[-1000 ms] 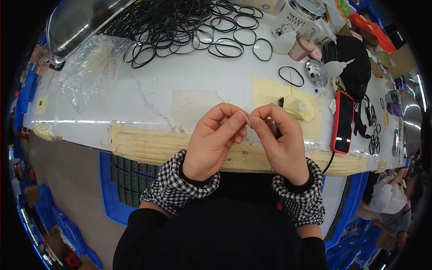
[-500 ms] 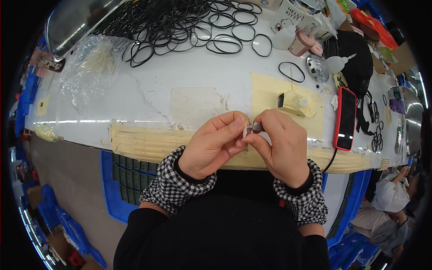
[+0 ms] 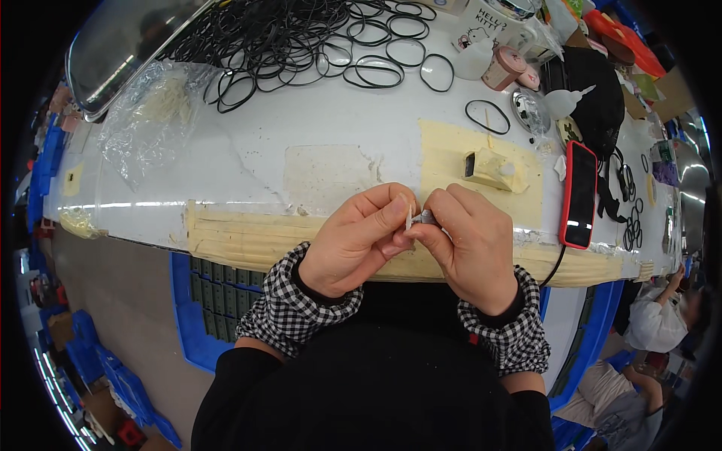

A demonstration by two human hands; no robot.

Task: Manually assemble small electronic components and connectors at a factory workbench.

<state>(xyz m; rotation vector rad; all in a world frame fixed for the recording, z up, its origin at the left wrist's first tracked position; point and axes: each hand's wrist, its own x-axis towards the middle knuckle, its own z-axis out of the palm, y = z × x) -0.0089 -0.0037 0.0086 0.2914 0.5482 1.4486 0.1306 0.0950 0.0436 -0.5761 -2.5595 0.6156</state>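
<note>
In front of me, above the table's taped front edge, my two hands nearly meet. My left hand point(image 3: 353, 240) is closed, pinching a small whitish piece point(image 3: 409, 219) between thumb and fingers. Curled around a small grey metal blade-like tool point(image 3: 427, 216) is my right hand point(image 3: 475, 244), with most of the tool hidden in its fingers. The tool's tip is at the whitish piece; whether it touches cannot be made out. Just beyond my right hand, a block wrapped in yellow tape point(image 3: 492, 170) sits on a yellow taped patch point(image 3: 440, 154).
Black rubber rings point(image 3: 301, 45) lie heaped at the back. A clear plastic bag point(image 3: 154, 113) holds whitish pieces at left. A red-edged phone point(image 3: 579, 195) lies right, near a white mug point(image 3: 481, 26). Blue crates point(image 3: 184, 331) with dark green parts stand below. Another person point(image 3: 654, 323) is at far right.
My hands keep nearly the same place, with the grey tool turned slightly at the whitish piece. At far right, the other person has shifted a little.
</note>
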